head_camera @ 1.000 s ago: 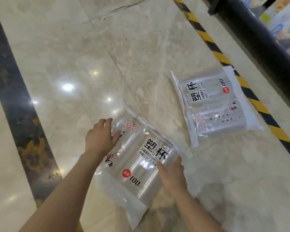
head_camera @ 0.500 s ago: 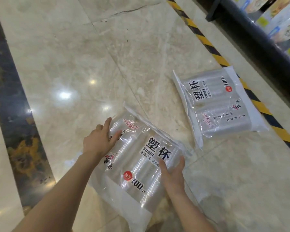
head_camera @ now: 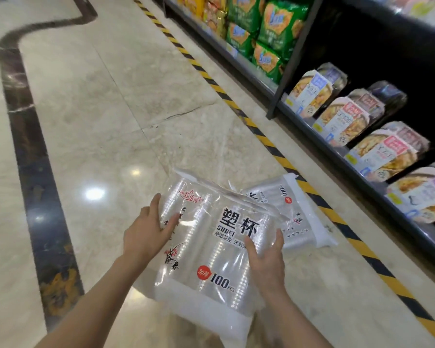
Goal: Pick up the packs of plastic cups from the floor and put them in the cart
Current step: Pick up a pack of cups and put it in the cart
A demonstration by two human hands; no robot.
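1. Left hand [head_camera: 146, 237]: clamped on the left edge of the near pack of plastic cups [head_camera: 211, 249]; thumb lies over the printed front, fingers wrap the side toward the back.
2. Right hand [head_camera: 268, 262]: clamped on the right edge of the same pack; thumb on the front beside the black lettering, fingers curled round the side.
3. Near pack: clear bag with a white band along its lower edge, black characters, "SUBEI", a red dot and "100 PCS" on the front. Printed face is turned toward the camera. It is held between both hands; whether its lower edge touches the floor [head_camera: 91, 101] cannot be told.
4. Second pack of plastic cups [head_camera: 301, 222]: lies flat on the floor just beyond and to the right of the held pack, partly hidden behind it. Its right edge sits close to the striped tape [head_camera: 269, 144].
5. Floor: pale polished marble with light glare, a dark inlaid border [head_camera: 33, 156] running along the left side, a thin crack near the middle.
6. Yellow-and-black tape runs diagonally along the foot of the shelf [head_camera: 337, 144] on the right.
7. Shelf: dark; green snack bags [head_camera: 264, 28] at the far end, boxed food packs [head_camera: 377, 151] in a row nearer the camera.
8. Cart: not in view.
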